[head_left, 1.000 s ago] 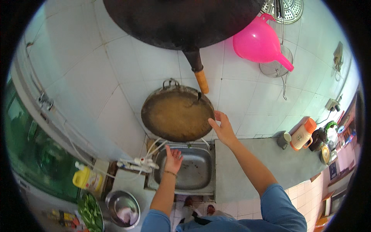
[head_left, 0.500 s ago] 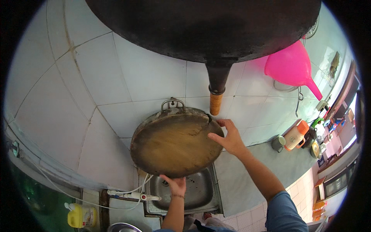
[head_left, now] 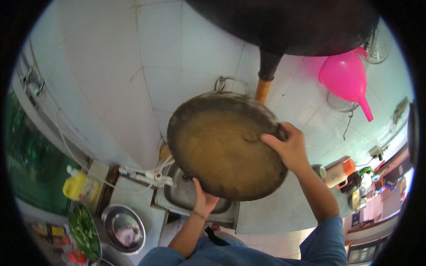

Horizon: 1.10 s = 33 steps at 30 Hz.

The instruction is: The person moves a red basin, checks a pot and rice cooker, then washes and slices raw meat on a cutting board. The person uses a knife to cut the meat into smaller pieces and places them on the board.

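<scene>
I hold a wide round pan (head_left: 226, 150), tilted with its brownish, worn face toward me and a dark rim around it. My left hand (head_left: 205, 198) supports the lower rim from below, thumb against the edge. At the right rim, my right hand (head_left: 288, 146) is closed on the edge, thumb lying on the face; its other fingers are partly hidden behind. A metal loop (head_left: 225, 80) shows at the top of the pan, blurred. Behind and below the pan is a steel sink (head_left: 183, 195), mostly covered by it.
Overhead hangs a dark wok (head_left: 306, 26) with a wooden handle end (head_left: 262, 91). A pink funnel (head_left: 348, 77) hangs to its right. A thermos (head_left: 338, 173) stands on the right counter. Left are a steel bowl (head_left: 124, 228), greens (head_left: 84, 230) and a yellow jug (head_left: 80, 186).
The pan has come away from the wall toward me and to the right in view. My right hand has closed on its rim. The view has swung, bringing the bowl and greens into sight.
</scene>
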Each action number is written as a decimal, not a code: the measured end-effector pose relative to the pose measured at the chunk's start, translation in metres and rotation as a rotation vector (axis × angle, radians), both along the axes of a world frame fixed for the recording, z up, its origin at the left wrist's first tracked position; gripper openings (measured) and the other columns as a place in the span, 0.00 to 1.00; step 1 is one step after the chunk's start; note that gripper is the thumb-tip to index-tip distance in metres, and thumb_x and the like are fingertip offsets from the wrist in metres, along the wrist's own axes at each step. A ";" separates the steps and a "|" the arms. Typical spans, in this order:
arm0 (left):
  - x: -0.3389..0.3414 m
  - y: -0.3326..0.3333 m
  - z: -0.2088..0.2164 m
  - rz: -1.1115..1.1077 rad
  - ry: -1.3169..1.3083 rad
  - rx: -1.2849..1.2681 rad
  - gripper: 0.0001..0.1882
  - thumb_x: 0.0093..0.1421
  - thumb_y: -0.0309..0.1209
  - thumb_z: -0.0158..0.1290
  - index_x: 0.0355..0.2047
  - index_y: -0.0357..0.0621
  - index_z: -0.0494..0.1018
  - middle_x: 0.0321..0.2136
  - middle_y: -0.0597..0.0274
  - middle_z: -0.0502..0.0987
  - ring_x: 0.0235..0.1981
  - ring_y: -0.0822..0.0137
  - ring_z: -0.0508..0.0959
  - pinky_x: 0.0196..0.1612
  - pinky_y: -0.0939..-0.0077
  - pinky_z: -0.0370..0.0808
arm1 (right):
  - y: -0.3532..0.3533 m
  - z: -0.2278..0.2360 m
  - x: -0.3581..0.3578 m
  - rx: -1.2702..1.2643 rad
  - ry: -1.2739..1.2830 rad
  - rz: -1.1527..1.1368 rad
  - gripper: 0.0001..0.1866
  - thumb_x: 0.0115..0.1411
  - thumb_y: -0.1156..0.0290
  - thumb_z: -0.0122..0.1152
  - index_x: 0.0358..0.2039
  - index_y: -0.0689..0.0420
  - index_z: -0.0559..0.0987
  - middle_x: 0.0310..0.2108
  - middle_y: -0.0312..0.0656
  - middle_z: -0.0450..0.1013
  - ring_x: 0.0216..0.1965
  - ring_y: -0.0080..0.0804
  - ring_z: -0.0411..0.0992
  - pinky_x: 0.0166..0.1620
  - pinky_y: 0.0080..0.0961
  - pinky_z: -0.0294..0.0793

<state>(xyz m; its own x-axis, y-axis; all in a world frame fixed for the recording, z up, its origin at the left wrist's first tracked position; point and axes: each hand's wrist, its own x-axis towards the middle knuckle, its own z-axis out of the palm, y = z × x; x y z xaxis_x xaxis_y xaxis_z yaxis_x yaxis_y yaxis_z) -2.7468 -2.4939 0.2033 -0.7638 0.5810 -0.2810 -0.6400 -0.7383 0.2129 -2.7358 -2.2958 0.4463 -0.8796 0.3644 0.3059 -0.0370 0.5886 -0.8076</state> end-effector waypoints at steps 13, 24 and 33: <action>0.048 -0.037 -0.051 -0.363 0.023 -0.656 0.41 0.54 0.57 0.53 0.53 0.32 0.64 0.52 0.50 0.68 0.51 0.59 0.69 0.51 0.68 0.68 | 0.021 -0.096 0.187 -0.979 -0.280 0.034 0.35 0.43 0.66 0.61 0.52 0.66 0.65 0.47 0.45 0.70 0.48 0.37 0.69 0.51 0.31 0.68; 0.129 -0.080 -0.069 0.142 -0.380 0.050 0.31 0.62 0.51 0.44 0.56 0.41 0.62 0.56 0.56 0.65 0.57 0.58 0.64 0.59 0.61 0.60 | -0.015 -0.217 0.129 -1.429 -0.353 -0.220 0.18 0.50 0.66 0.57 0.42 0.57 0.71 0.43 0.41 0.71 0.45 0.39 0.69 0.49 0.39 0.69; 0.033 -0.090 -0.085 0.183 -0.290 -0.112 0.28 0.60 0.43 0.52 0.57 0.46 0.60 0.57 0.60 0.63 0.58 0.57 0.61 0.60 0.55 0.56 | -0.110 -0.306 0.039 -1.682 -0.229 -0.439 0.20 0.48 0.67 0.59 0.43 0.57 0.70 0.42 0.40 0.71 0.42 0.37 0.70 0.46 0.35 0.71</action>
<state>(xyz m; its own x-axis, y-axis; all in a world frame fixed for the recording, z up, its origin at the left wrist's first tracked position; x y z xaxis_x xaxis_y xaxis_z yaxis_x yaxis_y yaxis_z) -2.7137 -2.5841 0.1187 -0.7315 0.3952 -0.5556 -0.5449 -0.8286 0.1281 -2.6970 -2.4058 0.1405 -0.6053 0.3278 -0.7254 0.0733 -0.8844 -0.4609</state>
